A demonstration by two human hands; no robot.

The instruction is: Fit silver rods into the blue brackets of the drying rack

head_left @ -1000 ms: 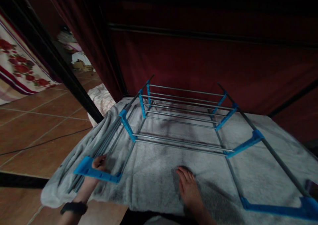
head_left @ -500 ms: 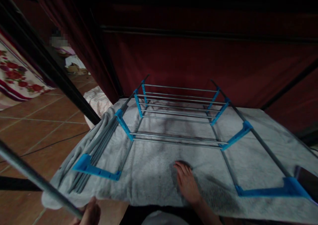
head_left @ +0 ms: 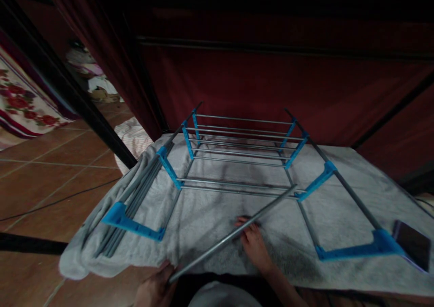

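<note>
A grey metal rod (head_left: 233, 234) slants from the bottom centre up towards the rack's middle. My left hand (head_left: 154, 289) grips its near end at the bottom edge. My right hand (head_left: 254, 243) lies on the grey towel (head_left: 339, 225), fingers stretched out and touching the rod from below. The rack (head_left: 237, 162) of grey rods and blue plastic connectors lies flat on the towel ahead of both hands. A bundle of loose rods (head_left: 132, 203) rests along its left side.
A dark phone (head_left: 412, 243) lies at the towel's right edge by a blue corner piece (head_left: 352, 252). Dark red fabric walls with black poles stand behind. Orange floor tiles (head_left: 50, 171), a black cable and a striped cloth (head_left: 134, 139) lie to the left.
My left hand left the blue corner piece, picked up a rod at the left and swung it across over the towel. The right hand stayed put.
</note>
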